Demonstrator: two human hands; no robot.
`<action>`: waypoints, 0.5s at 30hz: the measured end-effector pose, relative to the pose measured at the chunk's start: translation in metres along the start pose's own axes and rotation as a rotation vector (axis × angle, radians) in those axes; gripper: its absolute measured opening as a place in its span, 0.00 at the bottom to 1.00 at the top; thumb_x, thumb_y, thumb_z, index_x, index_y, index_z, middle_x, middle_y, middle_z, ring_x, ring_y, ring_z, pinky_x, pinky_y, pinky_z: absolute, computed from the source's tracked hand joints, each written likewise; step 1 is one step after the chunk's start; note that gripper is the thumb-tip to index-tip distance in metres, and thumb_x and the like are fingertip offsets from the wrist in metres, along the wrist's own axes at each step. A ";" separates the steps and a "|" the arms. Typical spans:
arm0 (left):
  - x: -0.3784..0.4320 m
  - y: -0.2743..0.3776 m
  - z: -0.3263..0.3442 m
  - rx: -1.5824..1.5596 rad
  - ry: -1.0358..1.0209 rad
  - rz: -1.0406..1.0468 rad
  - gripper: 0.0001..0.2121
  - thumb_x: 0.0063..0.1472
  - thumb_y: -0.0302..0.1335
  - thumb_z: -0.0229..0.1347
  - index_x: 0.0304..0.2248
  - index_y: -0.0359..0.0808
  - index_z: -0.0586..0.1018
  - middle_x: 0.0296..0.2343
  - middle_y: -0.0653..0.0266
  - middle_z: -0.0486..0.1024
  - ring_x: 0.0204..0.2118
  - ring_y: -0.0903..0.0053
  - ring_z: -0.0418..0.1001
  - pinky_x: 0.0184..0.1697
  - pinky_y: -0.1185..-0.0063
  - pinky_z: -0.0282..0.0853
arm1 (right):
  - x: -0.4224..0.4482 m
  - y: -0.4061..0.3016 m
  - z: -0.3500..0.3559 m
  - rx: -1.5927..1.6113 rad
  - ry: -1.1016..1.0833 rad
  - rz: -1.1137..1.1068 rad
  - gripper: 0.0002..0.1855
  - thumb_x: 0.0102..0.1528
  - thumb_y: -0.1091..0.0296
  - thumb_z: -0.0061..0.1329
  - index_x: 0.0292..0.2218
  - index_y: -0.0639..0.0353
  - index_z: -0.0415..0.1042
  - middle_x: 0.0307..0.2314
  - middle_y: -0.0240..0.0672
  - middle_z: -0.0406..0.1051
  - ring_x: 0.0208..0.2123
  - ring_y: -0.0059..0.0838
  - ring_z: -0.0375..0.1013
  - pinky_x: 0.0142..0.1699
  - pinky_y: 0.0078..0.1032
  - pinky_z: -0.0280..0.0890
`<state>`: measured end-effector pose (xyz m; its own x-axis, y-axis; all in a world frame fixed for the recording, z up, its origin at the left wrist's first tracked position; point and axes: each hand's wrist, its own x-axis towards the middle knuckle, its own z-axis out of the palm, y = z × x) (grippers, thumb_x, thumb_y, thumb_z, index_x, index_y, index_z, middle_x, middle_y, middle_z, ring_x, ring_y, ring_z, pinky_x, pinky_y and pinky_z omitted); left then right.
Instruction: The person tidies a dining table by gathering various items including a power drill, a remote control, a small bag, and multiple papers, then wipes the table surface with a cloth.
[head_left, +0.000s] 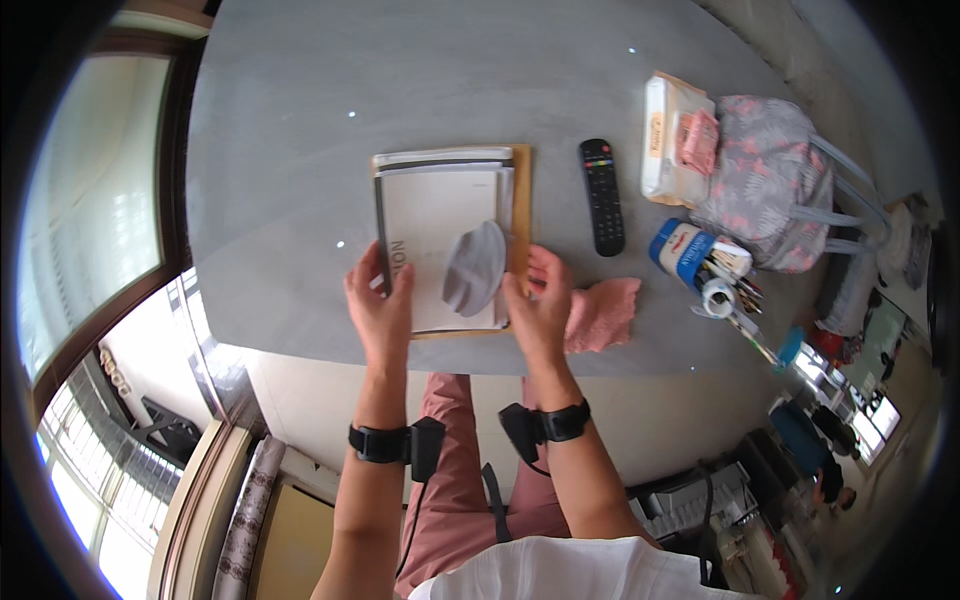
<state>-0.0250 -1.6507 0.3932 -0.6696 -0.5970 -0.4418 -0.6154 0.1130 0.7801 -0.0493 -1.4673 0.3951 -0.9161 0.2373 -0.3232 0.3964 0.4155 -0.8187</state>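
A stack of notebooks (435, 202) lies on the grey table (300, 90), a light-covered one on top and a tan one beneath. On its right half rests a folded grey cloth (475, 268). My left hand (381, 307) grips the stack's left edge, thumb on top. At the right edge, beside the grey cloth, my right hand (541, 300) holds the stack between thumb and fingers; some fingertips are hidden. A pink cloth (604, 315) lies just right of my right hand. The black remote control (602, 196) is farther up and to the right.
To the right stand a patterned fabric bag (772, 172) with handles, a white tissue pack (664, 142) with a small pink packet (698, 141) on it, and a blue container (682, 251) near pens and a tape roll (718, 298). A person (832, 484) is in the far background.
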 end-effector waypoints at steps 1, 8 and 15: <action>0.004 -0.005 -0.001 -0.069 -0.013 0.009 0.23 0.55 0.27 0.62 0.50 0.32 0.74 0.42 0.58 0.68 0.43 0.73 0.72 0.44 0.76 0.71 | 0.000 0.000 0.002 -0.032 0.003 -0.031 0.23 0.50 0.75 0.55 0.48 0.65 0.67 0.40 0.41 0.68 0.41 0.34 0.70 0.47 0.29 0.67; 0.045 -0.011 -0.026 0.162 -0.090 0.011 0.15 0.56 0.29 0.63 0.41 0.29 0.76 0.26 0.71 0.74 0.26 0.87 0.69 0.31 0.86 0.66 | -0.002 -0.010 -0.012 0.146 -0.186 -0.064 0.25 0.50 0.76 0.54 0.50 0.63 0.66 0.42 0.41 0.68 0.45 0.36 0.70 0.46 0.29 0.68; 0.027 -0.009 -0.043 -0.045 -0.177 -0.004 0.12 0.61 0.26 0.57 0.41 0.32 0.68 0.32 0.66 0.75 0.31 0.86 0.69 0.35 0.84 0.66 | -0.016 0.036 -0.097 -0.493 0.293 -0.191 0.36 0.53 0.60 0.58 0.58 0.59 0.57 0.57 0.49 0.56 0.57 0.50 0.57 0.58 0.47 0.55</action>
<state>-0.0198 -1.7024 0.3931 -0.7324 -0.4478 -0.5129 -0.6018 0.0732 0.7953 -0.0145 -1.3709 0.4175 -0.9471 0.3209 0.0093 0.2715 0.8161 -0.5101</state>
